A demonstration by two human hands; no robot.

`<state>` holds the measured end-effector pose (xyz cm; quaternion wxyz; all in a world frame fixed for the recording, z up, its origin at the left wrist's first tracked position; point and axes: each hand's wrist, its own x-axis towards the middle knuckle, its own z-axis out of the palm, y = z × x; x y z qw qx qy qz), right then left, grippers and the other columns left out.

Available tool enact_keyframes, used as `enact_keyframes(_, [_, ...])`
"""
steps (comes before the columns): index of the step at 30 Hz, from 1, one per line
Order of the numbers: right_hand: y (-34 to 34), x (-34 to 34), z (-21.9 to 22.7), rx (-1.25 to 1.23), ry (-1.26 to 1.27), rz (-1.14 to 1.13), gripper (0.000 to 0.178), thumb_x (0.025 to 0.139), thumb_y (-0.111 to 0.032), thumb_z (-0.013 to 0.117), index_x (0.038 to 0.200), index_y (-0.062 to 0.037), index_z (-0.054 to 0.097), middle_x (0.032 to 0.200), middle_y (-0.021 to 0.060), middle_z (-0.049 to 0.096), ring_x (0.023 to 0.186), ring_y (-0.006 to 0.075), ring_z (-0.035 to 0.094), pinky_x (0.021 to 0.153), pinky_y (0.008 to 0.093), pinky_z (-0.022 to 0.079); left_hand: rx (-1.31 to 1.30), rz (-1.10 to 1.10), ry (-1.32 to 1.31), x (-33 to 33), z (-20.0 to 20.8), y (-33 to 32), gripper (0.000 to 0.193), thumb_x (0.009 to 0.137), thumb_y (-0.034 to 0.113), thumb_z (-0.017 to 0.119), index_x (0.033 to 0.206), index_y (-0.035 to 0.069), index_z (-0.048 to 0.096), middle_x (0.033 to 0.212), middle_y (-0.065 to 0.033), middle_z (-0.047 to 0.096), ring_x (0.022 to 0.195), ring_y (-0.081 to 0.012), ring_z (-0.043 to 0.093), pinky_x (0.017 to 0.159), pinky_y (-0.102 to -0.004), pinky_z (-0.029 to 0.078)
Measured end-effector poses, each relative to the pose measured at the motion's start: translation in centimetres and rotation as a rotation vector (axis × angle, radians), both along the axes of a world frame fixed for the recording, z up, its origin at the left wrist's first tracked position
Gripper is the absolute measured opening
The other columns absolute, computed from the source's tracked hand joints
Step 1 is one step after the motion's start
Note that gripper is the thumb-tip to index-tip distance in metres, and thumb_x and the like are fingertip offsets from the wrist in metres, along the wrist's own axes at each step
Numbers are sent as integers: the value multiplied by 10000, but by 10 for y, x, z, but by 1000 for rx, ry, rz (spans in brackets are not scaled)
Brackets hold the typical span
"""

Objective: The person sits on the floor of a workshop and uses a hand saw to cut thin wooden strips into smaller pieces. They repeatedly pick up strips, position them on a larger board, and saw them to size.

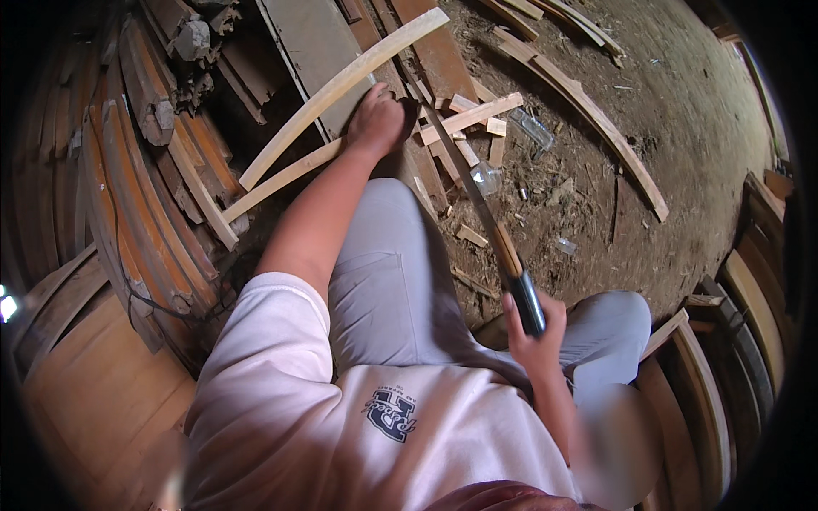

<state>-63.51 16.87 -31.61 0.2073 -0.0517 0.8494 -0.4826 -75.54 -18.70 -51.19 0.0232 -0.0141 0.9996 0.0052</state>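
My right hand (535, 328) is wrapped around the black handle of a long, narrow hand saw (481, 204). Its blade slants away up and left, toward the wood by my other hand; the teeth are too fine to make out. My left hand (377, 119) is closed on a pale wooden strip (285, 183) beyond my left knee, and the fingers partly hide it. A curved pale wooden slat (341, 85) crosses just left of that hand. Several short wood offcuts (469, 119) lie piled right of the blade's far part.
Stacked curved wooden pieces (128, 196) crowd the left side, with a dark cable near them. A long curved slat (596, 119) lies on the dirt floor (699, 111) at far right. Clear plastic litter (532, 129) lies near the offcuts. More curved frames (703, 375) stand at lower right.
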Motion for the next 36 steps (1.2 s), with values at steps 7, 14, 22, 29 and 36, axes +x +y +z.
enact_keyframes(7, [-5, -4, -14, -2, -47, -20, 254, 903, -151, 736, 744, -5, 603, 556, 47, 502, 498, 102, 457, 491, 304, 367, -52, -55, -77, -2, 12, 5, 256, 881, 42, 525, 849, 37, 779, 1071, -200, 728, 1241, -297, 603, 1162, -378, 395])
enact_keyframes(14, [18, 15, 16, 29, 28, 28, 222, 880, -119, 725, 739, -5, 596, 567, 81, 504, 478, 160, 480, 499, 308, 382, 97, -38, 76, 1, -16, -4, 268, 915, 100, 509, 814, 19, 744, 1015, -232, 720, 1181, -347, 625, 1137, -399, 412])
enact_keyframes(22, [24, 23, 18, -3, 62, -27, 236, 877, -120, 733, 727, -5, 591, 550, 76, 499, 464, 162, 470, 490, 314, 373, 51, -46, 120, 2, -5, -1, 239, 907, 99, 518, 867, 11, 736, 1031, -224, 716, 1213, -346, 611, 1131, -413, 421])
enact_keyframes(29, [-6, 1, -2, -51, 25, -51, 248, 903, -142, 725, 738, 3, 608, 554, 52, 505, 478, 124, 464, 491, 306, 371, 140, 77, 68, 0, -41, -15, 227, 881, 63, 535, 873, 0, 753, 1099, -216, 721, 1270, -328, 591, 1132, -397, 427])
enact_keyframes(36, [-8, 4, -17, -45, -84, -13, 219, 924, -157, 725, 798, 6, 650, 581, 21, 511, 525, 92, 469, 514, 282, 381, 5, -32, -84, -2, -10, -2, 232, 874, 56, 540, 818, 3, 759, 1081, -210, 726, 1254, -325, 597, 1127, -398, 436])
